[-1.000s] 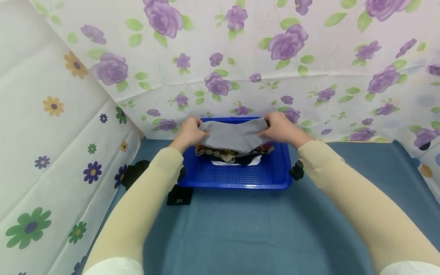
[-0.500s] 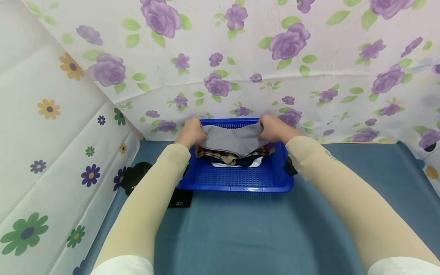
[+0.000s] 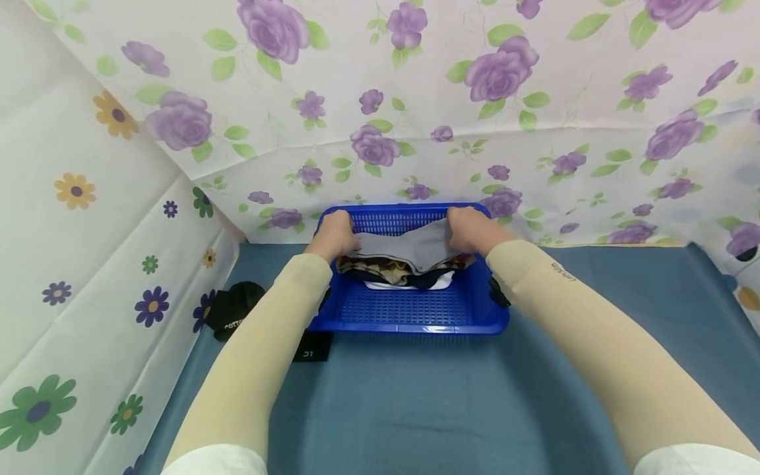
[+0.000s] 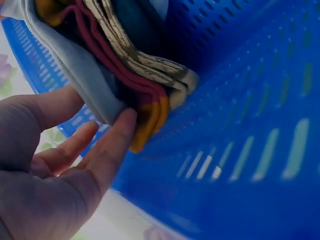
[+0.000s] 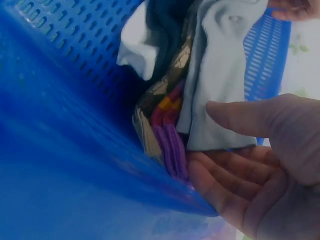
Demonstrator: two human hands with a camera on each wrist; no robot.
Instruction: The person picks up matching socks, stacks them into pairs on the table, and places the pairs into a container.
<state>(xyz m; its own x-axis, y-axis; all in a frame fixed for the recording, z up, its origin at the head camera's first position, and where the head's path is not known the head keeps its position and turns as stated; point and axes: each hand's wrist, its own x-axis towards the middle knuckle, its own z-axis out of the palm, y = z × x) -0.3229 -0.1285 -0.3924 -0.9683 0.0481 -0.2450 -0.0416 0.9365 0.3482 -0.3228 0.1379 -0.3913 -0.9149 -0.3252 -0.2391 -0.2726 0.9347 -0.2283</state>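
A blue plastic basket (image 3: 410,327) holds a stack of folded clothes with a grey folded garment (image 3: 410,249) on top. My left hand (image 3: 336,236) pinches the garment's left end; in the left wrist view the thumb and fingers lie on either side of its edge. At the other end my right hand (image 3: 472,231) grips it, thumb on the upper face and fingertips at the lower edge. Beneath lie a purple, red and yellow piece (image 5: 170,135), a patterned tan-and-black piece (image 3: 388,269), a dark piece (image 5: 167,22) and a white one (image 5: 137,42).
Left of the basket sits a black cap (image 3: 236,307) with pale lettering. A flat black item marked LC (image 3: 313,347) lies by the basket's front left corner, partly behind the left forearm. Flower-printed sheets (image 3: 380,92) rise behind and at both sides of the blue-grey surface (image 3: 439,409).
Both hands have lowered the grey garment closer onto the stack, and the basket's back wall shows more above it. The right hand has also shifted slightly left.
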